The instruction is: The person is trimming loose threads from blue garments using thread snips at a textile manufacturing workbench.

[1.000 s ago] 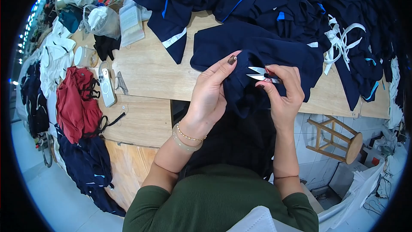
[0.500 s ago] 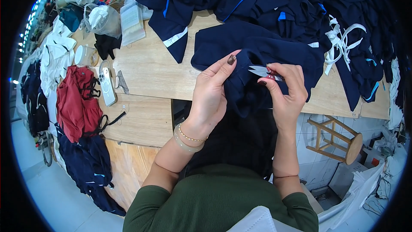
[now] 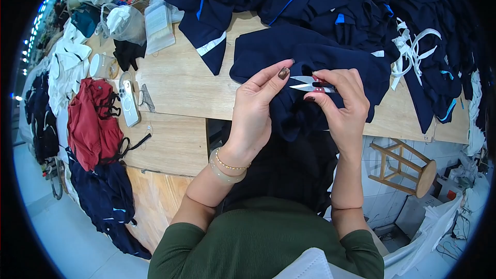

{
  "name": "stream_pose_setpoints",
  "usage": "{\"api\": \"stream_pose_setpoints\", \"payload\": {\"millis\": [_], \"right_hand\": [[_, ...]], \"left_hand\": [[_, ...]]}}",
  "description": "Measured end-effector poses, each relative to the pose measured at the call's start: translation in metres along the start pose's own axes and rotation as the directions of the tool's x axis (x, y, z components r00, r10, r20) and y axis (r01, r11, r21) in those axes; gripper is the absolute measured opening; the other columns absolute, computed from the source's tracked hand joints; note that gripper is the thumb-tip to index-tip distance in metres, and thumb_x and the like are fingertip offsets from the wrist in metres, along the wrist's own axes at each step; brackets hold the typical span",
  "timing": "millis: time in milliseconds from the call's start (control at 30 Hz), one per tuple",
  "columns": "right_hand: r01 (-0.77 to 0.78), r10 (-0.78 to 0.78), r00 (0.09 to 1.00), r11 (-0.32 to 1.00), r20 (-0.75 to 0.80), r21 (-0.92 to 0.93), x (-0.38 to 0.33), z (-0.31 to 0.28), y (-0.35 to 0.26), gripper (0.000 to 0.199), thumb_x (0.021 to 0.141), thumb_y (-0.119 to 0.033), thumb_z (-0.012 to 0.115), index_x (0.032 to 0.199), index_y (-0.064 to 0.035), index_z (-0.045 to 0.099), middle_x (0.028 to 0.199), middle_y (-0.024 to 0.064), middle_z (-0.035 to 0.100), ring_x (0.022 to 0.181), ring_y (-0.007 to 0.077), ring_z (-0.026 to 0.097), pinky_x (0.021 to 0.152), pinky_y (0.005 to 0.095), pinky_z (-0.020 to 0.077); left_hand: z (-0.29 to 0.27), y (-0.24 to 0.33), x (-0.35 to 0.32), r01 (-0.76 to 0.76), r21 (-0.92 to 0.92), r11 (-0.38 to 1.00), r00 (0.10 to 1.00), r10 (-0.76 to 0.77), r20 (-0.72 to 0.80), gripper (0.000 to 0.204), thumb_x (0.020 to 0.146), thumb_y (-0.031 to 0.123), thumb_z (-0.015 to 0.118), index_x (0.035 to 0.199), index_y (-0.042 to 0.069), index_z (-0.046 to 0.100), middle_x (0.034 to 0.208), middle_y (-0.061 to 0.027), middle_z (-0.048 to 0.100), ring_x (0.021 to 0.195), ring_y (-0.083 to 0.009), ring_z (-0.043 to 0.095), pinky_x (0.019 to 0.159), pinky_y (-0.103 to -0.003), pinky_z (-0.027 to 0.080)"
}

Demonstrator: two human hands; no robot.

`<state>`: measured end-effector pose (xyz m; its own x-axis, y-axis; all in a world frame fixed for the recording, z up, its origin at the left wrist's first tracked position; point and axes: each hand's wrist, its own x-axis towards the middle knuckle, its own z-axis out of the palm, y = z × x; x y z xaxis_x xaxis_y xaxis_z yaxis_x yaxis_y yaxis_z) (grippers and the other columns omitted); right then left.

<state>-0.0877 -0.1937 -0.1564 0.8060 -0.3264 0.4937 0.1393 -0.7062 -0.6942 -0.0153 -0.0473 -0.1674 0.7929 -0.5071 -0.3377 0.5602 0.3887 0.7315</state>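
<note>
Small silver thread snips with red grip (image 3: 311,83), blades parted, pinched in right hand (image 3: 342,107); left hand (image 3: 254,111) fingers clench navy-blue fabric garment (image 3: 310,64) on wooden table (image 3: 181,80).

Garment (image 3: 310,57) lies on the bench (image 3: 181,82), snips (image 3: 310,83) above it; phone (image 3: 128,102) left, stool (image 3: 408,168) right.

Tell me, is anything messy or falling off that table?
Yes. A red garment and a dark blue one droop over the left edge of the wooden table, and navy clothes lie heaped at the far side. The left hand holds navy cloth; the right hand holds small snips.
</note>
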Motion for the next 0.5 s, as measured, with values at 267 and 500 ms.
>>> {"api": "stream_pose_setpoints", "payload": {"millis": [267, 500], "right_hand": [[-0.016, 0.017, 0.999, 0.999, -0.035, 0.036, -0.005, -0.004, 0.012, 0.021, 0.072, -0.008, 0.076, 0.088, -0.0023, 0.066, 0.084, 0.0056, 0.064, 0.077, 0.0175, 0.054, 0.075, 0.0262, 0.0425], [-0.399, 0.463, 0.858, 0.874, -0.223, 0.278, -0.035, -0.037, 0.057, 0.025, 0.087, -0.018, 0.069, 0.081, -0.0063, 0.049, 0.077, -0.0028, 0.038, 0.068, 0.0070, 0.034, 0.066, 0.0185, 0.0336]], "left_hand": [[-0.004, -0.001, 0.003, 0.003, -0.037, 0.999, 1.000, -0.003, -0.007, 0.029, 0.092, 0.010, 0.063, 0.118, -0.002, 0.062, 0.113, -0.0058, 0.064, 0.102, -0.0079, 0.056, 0.094, -0.021, 0.040], [-0.053, 0.019, 0.025, -0.357, 0.092, 0.929, 0.917, 0.368, -0.153, 0.018, 0.093, 0.003, 0.056, 0.111, -0.001, 0.060, 0.103, -0.0041, 0.063, 0.095, -0.0073, 0.056, 0.087, -0.020, 0.043]]}}
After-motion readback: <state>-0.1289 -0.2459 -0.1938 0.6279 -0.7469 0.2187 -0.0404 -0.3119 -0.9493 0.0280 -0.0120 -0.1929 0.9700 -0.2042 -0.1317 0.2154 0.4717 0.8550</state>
